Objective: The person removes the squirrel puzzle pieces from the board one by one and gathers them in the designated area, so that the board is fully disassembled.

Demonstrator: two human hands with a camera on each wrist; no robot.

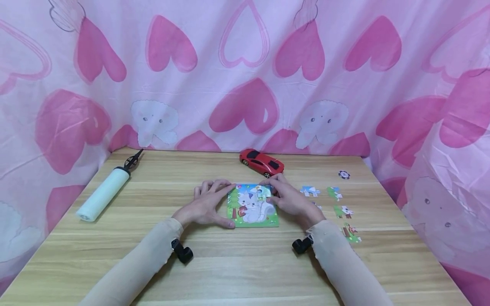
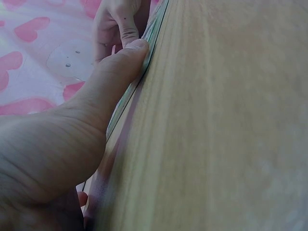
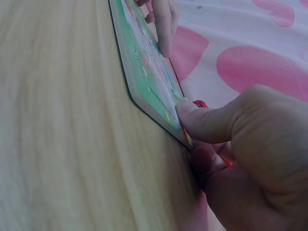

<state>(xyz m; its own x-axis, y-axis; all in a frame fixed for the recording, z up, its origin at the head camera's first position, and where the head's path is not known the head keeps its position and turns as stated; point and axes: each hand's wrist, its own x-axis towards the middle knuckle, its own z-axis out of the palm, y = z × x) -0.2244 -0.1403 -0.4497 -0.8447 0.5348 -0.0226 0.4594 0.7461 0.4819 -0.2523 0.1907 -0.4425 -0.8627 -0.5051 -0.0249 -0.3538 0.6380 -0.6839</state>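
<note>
A jigsaw puzzle board with a cartoon white squirrel lies flat on the wooden table. My left hand spans its left side, thumb at the near corner and index finger at the far corner. That thumb presses the near edge in the left wrist view. On the other side, my right hand grips the board's right edge. Its thumb rests on the picture face, with a curled finger at the edge below. Close to the right fingertips, a paler patch shows in the picture.
Loose puzzle pieces lie to the right, some partly behind my right wrist. Behind the board sits a red toy car. A black-and-white round chip is at the back right, a pale hand pump at the left. Heart-printed pink cloth hangs behind.
</note>
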